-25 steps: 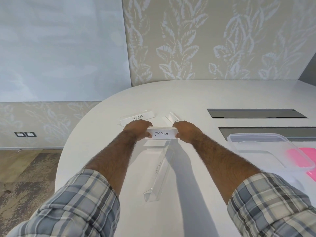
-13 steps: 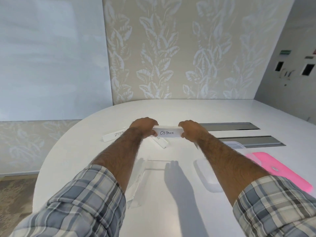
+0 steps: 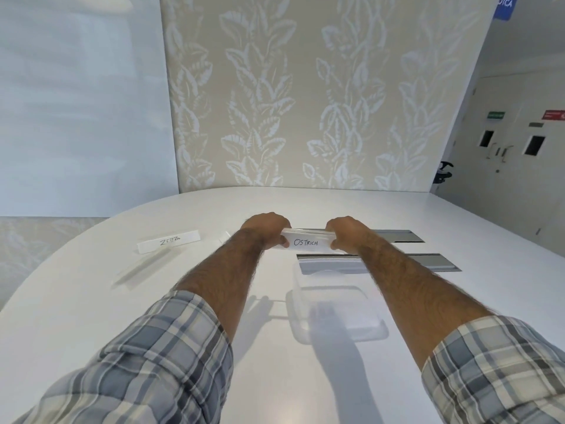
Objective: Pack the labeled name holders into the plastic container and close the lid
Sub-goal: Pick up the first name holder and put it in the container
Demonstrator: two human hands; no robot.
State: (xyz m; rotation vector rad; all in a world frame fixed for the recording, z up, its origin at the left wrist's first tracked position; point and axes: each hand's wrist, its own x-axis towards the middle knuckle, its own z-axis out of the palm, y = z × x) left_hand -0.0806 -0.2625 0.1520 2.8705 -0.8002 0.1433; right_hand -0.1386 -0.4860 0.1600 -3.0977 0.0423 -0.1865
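Head view: clear acrylic name holder labelled OSTRICH (image 3: 305,242), gripped at its ends by left hand (image 3: 266,229) and right hand (image 3: 347,234), newly lifted and carried over far end of clear rectangular plastic container (image 3: 371,333) below the hands; lowering in judged next.

Bright, even light, soft shadows on the glossy white table (image 3: 91,316), wide-angle curvature at the edges.
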